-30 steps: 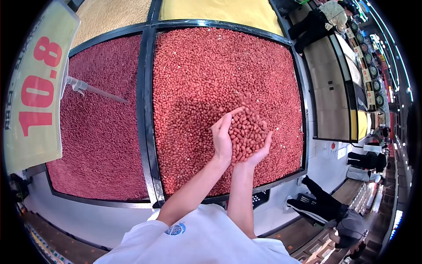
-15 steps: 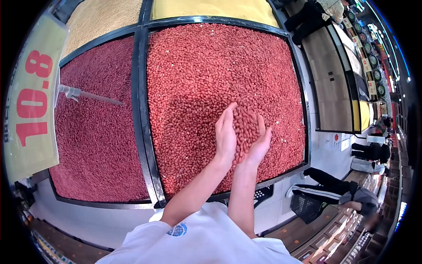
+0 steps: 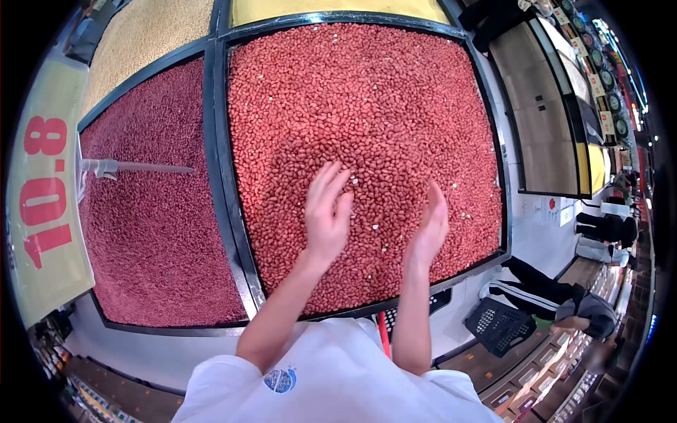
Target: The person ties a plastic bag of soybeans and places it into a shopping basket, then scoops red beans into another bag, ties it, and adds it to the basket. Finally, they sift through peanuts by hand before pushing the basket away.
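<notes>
Red-skinned peanuts [image 3: 367, 92] fill the large bin in front of me. My left hand [image 3: 327, 215] is over the lower middle of the heap, fingers stretched out and palm turned inward, holding nothing. Facing it across a gap, my right hand [image 3: 429, 227] is held edge-on with its fingers extended and nothing in it. Between the two palms the loose peanuts lie in the heap, with a few pale ones among them.
Left of a dark divider [image 3: 215, 141] lies a bin of small dark red beans [image 3: 155, 233]. A price sign [image 3: 49, 204] on a clear rod leans over it. Pale grains [image 3: 148, 42] fill the far-left bin. A person carrying a black basket [image 3: 499, 326] is on the right.
My hands were cupped together around a pile of peanuts. They have since parted, left hand leftward and right hand slightly right, and the peanuts have dropped back onto the heap.
</notes>
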A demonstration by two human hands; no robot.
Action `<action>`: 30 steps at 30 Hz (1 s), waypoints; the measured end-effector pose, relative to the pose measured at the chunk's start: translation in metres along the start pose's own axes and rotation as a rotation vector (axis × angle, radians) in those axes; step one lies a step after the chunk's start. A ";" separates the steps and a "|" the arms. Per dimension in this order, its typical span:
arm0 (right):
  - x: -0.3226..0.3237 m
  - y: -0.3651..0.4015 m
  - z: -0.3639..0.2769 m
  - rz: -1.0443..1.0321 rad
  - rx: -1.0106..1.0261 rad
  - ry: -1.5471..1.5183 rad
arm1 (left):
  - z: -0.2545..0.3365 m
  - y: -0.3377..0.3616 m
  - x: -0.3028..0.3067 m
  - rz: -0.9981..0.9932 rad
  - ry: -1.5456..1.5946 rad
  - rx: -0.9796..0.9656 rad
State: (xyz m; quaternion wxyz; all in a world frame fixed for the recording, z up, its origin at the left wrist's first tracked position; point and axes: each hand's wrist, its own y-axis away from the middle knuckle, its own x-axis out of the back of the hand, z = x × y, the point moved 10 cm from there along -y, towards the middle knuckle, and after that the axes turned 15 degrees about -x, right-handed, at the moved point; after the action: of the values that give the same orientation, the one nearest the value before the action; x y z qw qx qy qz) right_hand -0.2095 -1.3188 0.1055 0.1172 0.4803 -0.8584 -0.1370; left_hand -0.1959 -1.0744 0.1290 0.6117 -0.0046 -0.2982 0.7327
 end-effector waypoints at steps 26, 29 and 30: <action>-0.038 -0.011 0.061 0.176 -0.369 -0.581 | -0.067 0.011 -0.061 0.230 0.404 0.228; -0.052 -0.003 0.062 0.088 -0.519 -0.757 | -0.055 0.008 -0.079 0.303 0.639 0.493; -0.057 -0.002 0.061 0.037 -0.545 -0.804 | -0.045 0.002 -0.081 0.290 0.687 0.512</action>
State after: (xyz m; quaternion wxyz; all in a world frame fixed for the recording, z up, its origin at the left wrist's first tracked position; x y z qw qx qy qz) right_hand -0.1994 -1.2634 0.0440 -0.1001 0.3260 -0.7768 -0.5294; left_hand -0.1604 -1.1283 0.0617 0.5475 -0.1377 0.1168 0.8171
